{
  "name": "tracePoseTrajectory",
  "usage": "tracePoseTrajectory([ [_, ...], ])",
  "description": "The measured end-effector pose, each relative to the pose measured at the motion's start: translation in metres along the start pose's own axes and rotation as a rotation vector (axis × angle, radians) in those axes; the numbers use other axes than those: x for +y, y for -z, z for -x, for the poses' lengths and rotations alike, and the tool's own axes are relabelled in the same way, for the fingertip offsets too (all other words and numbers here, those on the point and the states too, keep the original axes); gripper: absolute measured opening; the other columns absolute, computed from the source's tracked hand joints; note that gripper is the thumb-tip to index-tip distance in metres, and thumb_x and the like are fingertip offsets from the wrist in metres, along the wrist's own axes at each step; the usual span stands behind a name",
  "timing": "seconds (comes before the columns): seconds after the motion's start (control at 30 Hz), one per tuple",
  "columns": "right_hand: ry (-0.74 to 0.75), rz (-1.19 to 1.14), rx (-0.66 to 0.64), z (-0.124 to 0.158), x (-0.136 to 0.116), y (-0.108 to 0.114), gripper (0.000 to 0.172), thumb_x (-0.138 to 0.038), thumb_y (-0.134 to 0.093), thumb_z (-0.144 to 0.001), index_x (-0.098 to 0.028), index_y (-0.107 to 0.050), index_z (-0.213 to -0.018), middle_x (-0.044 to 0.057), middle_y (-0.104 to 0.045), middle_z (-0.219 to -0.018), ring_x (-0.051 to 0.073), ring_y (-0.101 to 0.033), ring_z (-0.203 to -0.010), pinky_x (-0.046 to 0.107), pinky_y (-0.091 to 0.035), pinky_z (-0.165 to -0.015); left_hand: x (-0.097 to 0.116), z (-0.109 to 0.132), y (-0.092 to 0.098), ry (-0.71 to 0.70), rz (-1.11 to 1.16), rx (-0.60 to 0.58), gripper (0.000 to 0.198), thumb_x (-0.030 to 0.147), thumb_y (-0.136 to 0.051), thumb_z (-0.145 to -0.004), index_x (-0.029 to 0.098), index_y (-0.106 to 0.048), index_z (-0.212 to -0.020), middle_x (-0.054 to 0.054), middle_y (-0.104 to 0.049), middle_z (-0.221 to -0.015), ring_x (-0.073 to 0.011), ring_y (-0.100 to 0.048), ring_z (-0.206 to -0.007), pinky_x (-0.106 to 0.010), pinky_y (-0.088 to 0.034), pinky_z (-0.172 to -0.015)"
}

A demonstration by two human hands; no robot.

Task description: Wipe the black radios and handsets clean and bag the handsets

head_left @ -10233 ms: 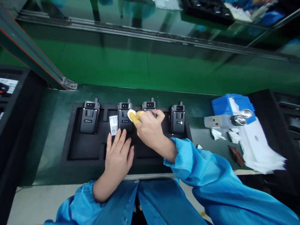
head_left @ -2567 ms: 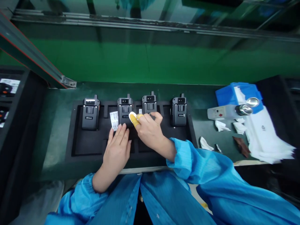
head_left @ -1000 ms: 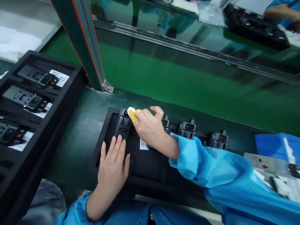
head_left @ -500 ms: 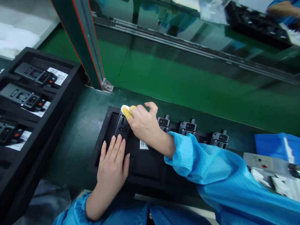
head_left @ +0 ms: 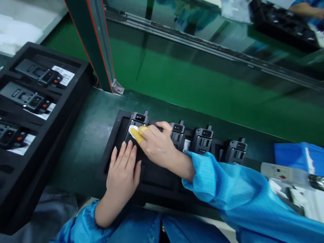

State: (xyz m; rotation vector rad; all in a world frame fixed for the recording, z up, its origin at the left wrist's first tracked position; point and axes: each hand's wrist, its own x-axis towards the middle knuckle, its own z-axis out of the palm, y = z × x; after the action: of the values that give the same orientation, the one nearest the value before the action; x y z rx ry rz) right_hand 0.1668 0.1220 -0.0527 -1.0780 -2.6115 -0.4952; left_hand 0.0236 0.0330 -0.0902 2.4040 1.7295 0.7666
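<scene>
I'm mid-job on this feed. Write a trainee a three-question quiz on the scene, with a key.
1. Multiple choice: the right hand holds a white wipe. What colour are its finger covers?
A) Blue
B) Yellow
C) Red

2. True or false: the left hand lies on the blue box.

3. Count: how many dark devices line the tray in front of the hands?

Key:
1. B
2. False; it is at the leftmost device.
3. Four

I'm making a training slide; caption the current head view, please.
The left hand rests on a black handheld device while the right hand holds a white pad against it.
</scene>
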Motion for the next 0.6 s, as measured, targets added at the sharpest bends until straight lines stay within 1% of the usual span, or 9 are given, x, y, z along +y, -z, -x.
tracePoseTrajectory([
  [0.07,0.032,-0.034,0.003,-0.002,-0.01,-0.003,0.026,-0.014,-0.044,-0.091,-0.019,-0.068,-0.083,0.001,-0.061,-0.08,0.014,-0.043,-0.079,0.039,-0.02,-0.086,0.0,0.001,0.0,-0.003,0.002,0.014,0.058,0.018,-0.052,-0.086,0.01,-0.035,-0.141,-0.017,-0.058,-0.13,-0.0296,-0.049,-0.126,-0.05,-0.033,-0.108],
  [0.13,0.034,-0.042,0.003,-0.001,-0.014,-0.004,0.027,-0.012,-0.043,-0.09,-0.018,-0.067,-0.079,0.001,-0.059,-0.076,0.015,-0.042,-0.078,0.039,-0.02,-0.086,-0.001,0.002,-0.001,-0.005,0.007,0.032,0.056,0.018,-0.052,-0.086,0.01,-0.037,-0.14,-0.018,-0.059,-0.129,-0.0293,-0.05,-0.126,-0.049,-0.033,-0.108],
  [0.23,0.016,-0.029,-0.014,0.008,-0.012,-0.001,0.029,-0.009,-0.044,-0.088,-0.018,-0.064,-0.07,0.001,-0.056,-0.073,0.015,-0.042,-0.077,0.039,-0.02,-0.087,-0.001,0.002,-0.001,-0.007,0.007,0.045,0.052,0.017,-0.053,-0.085,0.009,-0.042,-0.136,-0.019,-0.059,-0.128,-0.0294,-0.052,-0.123,-0.049,-0.034,-0.108],
  [0.33,-0.013,-0.011,-0.017,0.014,-0.01,0.003,0.031,-0.008,-0.045,-0.086,-0.019,-0.062,-0.063,0.0,-0.054,-0.069,0.015,-0.041,-0.075,0.039,-0.021,-0.087,-0.001,0.001,-0.001,-0.002,0.012,0.039,0.052,0.016,-0.053,-0.085,0.009,-0.042,-0.135,-0.019,-0.058,-0.128,-0.0294,-0.052,-0.123,-0.049,-0.037,-0.106],
  [0.4,-0.012,-0.016,-0.001,0.011,-0.012,0.002,0.031,-0.008,-0.046,-0.086,-0.019,-0.061,-0.061,0.0,-0.053,-0.067,0.015,-0.041,-0.073,0.039,-0.021,-0.086,-0.001,0.001,-0.001,-0.008,0.011,0.044,0.051,0.016,-0.053,-0.085,0.009,-0.042,-0.135,-0.02,-0.058,-0.128,-0.0298,-0.052,-0.123,-0.05,-0.038,-0.106],
  [0.53,0.004,-0.027,0.072,-0.002,-0.02,-0.003,0.033,-0.009,-0.042,-0.088,-0.02,-0.062,-0.064,0.0,-0.053,-0.067,0.016,-0.041,-0.072,0.039,-0.022,-0.086,-0.001,0.0,-0.001,-0.032,-0.002,0.069,0.048,0.014,-0.055,-0.084,0.007,-0.047,-0.13,-0.02,-0.062,-0.123,-0.0308,-0.053,-0.122,-0.049,-0.039,-0.105],
  [0.6,-0.003,-0.041,0.058,-0.004,-0.022,-0.004,0.034,-0.009,-0.04,-0.088,-0.02,-0.063,-0.066,0.0,-0.053,-0.067,0.016,-0.04,-0.072,0.04,-0.022,-0.087,-0.002,0.0,-0.001,-0.03,-0.002,0.072,0.048,0.014,-0.054,-0.084,0.008,-0.046,-0.131,-0.02,-0.062,-0.123,-0.0307,-0.053,-0.122,-0.05,-0.039,-0.104],
])
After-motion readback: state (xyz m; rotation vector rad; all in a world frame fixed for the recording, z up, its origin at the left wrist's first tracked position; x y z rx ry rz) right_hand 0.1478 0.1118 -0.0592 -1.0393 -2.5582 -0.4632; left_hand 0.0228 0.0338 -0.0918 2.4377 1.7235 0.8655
